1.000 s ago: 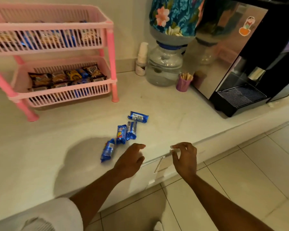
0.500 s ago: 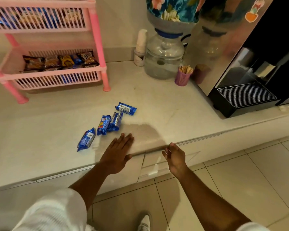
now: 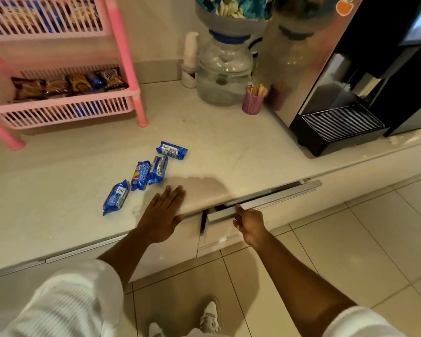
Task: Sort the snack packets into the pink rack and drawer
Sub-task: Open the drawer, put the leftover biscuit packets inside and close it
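Your path across the bench (image 3: 229, 152) is open between the four blue packets (image 3: 146, 175) near the front edge and the coffee machine (image 3: 350, 113) at the right. The pink rack (image 3: 127, 69) blocks the back left corner; the water dispenser (image 3: 225, 74) and purple cup (image 3: 253, 103) crowd the back edge.

- A clear plastic water dispenser (image 3: 225, 74) stood at the wall on the pale stone counter (image 3: 229, 147).
- A purple cup of wooden sticks (image 3: 253, 100) sat beside a black coffee machine (image 3: 365, 98).
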A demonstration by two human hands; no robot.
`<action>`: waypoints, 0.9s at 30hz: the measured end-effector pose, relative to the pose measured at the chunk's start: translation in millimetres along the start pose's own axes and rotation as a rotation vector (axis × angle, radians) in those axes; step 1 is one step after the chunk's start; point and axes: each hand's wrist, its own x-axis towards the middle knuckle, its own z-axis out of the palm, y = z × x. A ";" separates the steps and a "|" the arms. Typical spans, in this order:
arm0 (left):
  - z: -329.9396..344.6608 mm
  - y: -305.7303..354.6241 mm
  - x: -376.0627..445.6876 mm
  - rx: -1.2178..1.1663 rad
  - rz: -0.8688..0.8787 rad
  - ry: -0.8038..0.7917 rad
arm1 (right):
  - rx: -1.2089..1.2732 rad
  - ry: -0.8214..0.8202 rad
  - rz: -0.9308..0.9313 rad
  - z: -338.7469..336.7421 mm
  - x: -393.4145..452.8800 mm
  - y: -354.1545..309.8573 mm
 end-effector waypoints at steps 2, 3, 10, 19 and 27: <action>-2.1 0.6 -0.6 -0.025 0.008 0.001 | -0.062 0.038 -0.019 -5.9 -12.1 4.5; -3.0 0.7 -1.3 -0.031 0.016 -0.003 | -0.092 0.066 -0.037 -10.7 -17.7 8.5; -2.8 -2.2 -1.3 -0.029 0.045 -0.012 | -0.316 0.347 -0.285 -48.4 -48.5 40.7; 1.4 -9.3 -1.8 -0.022 0.071 0.022 | -0.900 0.513 -0.512 -58.6 -89.0 69.9; 4.3 -10.3 0.0 0.034 0.102 0.021 | -1.061 0.587 -0.573 -66.0 -112.5 90.0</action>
